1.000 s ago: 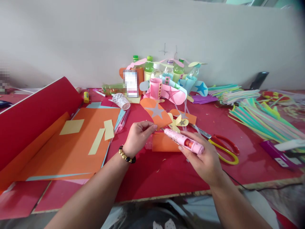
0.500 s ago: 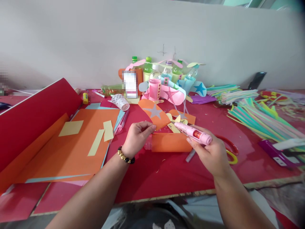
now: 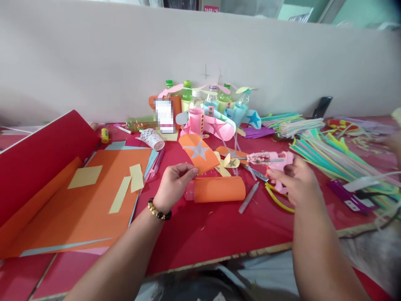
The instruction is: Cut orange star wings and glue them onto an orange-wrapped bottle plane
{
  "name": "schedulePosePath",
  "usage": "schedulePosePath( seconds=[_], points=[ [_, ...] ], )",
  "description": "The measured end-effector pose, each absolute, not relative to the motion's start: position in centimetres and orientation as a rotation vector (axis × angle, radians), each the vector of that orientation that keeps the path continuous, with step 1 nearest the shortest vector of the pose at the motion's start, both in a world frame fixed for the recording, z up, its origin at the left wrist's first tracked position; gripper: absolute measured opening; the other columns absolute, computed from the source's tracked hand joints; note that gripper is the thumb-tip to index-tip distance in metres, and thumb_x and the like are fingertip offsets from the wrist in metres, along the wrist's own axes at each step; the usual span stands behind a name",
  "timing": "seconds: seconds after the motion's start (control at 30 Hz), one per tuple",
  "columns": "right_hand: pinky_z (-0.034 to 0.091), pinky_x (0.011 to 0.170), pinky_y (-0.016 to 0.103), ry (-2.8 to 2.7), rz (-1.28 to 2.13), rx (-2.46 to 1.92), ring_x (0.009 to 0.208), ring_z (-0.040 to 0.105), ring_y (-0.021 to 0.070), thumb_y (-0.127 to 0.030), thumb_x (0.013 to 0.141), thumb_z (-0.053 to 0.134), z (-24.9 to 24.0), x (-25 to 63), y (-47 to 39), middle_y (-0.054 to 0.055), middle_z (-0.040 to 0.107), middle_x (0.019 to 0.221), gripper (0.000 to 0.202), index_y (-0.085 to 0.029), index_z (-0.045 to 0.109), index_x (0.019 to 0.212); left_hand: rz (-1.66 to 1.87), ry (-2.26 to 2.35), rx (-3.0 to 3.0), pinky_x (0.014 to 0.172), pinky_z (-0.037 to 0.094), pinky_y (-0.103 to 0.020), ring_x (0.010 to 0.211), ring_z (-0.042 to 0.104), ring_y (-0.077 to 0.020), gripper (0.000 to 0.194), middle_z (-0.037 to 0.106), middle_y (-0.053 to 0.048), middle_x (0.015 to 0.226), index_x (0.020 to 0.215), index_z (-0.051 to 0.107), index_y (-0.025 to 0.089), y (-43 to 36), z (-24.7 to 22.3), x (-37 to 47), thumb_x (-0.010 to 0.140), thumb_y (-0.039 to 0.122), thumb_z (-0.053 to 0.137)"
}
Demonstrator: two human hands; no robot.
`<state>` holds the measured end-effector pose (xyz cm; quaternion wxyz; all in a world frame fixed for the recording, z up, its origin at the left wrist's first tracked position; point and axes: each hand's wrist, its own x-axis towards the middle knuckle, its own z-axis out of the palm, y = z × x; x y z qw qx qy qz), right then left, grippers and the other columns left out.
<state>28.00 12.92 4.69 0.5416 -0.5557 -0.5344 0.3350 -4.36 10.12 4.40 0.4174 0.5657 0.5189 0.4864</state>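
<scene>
Between the thumb and finger of my left hand (image 3: 177,184) is the edge of an orange paper piece (image 3: 206,163) with a silver star on it. My right hand (image 3: 302,179) is closed round the handle of a pink glue gun (image 3: 269,159), its nozzle pointing left above the table. Below my hands lies a bottle wrapped in orange paper (image 3: 219,190), on its side with its neck to the left. A translucent glue stick (image 3: 249,197) rests to its right. Scissors (image 3: 260,173) with yellow handles lie partly behind the glue gun and my right hand.
Decorated bottles (image 3: 216,106) stand against the white partition (image 3: 109,62). Orange sheets (image 3: 94,209) with yellow strips lie left, beside a red board (image 3: 46,150). Pipe cleaners (image 3: 332,159) and a purple power strip (image 3: 351,198) are right. A yellow paper flower (image 3: 225,165) lies mid-table.
My right hand has moved right and turned the glue gun, so it now shows side-on with its nozzle left. My left hand still pinches the orange paper. The camera view has shifted slightly.
</scene>
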Motion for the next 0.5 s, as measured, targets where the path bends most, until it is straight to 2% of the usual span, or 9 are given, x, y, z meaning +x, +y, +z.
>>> schedulePosePath(
  seconds=[0.17,0.3,0.4,0.5],
  points=[
    [0.051,0.054,0.026,-1.202,0.894,-1.417,0.061,0.062,0.0163,-0.032,0.057,0.083,3.8,30.1,14.2,0.001,0.069,0.078,0.053,-0.020,0.061,0.104,1.245,1.313,1.407,0.066,0.043,-0.024,0.068,0.055,-0.0132,0.031,0.065,-0.002,0.071,0.073,0.067,0.015,10.1,4.7,-4.3,0.079,0.045,0.068],
    [0.052,0.057,0.027,-1.250,0.899,-1.597,0.073,0.067,0.0212,-0.038,0.059,0.081,2.8,31.9,14.6,0.008,0.073,0.092,0.069,-0.017,0.058,0.121,1.246,1.314,1.411,0.066,0.043,-0.024,0.067,0.054,-0.0132,0.031,0.064,-0.002,0.070,0.072,0.067,0.015,10.2,4.6,-4.5,0.081,0.044,0.065],
    [0.050,0.052,0.027,-1.186,0.920,-1.730,0.079,0.069,0.0243,-0.038,0.059,0.081,2.0,33.4,14.6,0.015,0.070,0.109,0.087,-0.020,0.048,0.137,1.241,1.321,1.409,0.064,0.042,-0.023,0.066,0.054,-0.0125,0.030,0.063,-0.001,0.070,0.072,0.066,0.016,10.3,4.5,-4.6,0.081,0.044,0.065],
    [0.046,0.044,0.028,-1.234,0.885,-1.776,0.071,0.069,0.0257,-0.040,0.062,0.078,1.2,35.0,14.8,0.016,0.071,0.103,0.081,-0.020,0.051,0.135,1.230,1.323,1.407,0.065,0.043,-0.024,0.066,0.055,-0.0127,0.030,0.064,-0.001,0.070,0.073,0.068,0.016,10.4,4.5,-4.6,0.080,0.045,0.066]
  ],
)
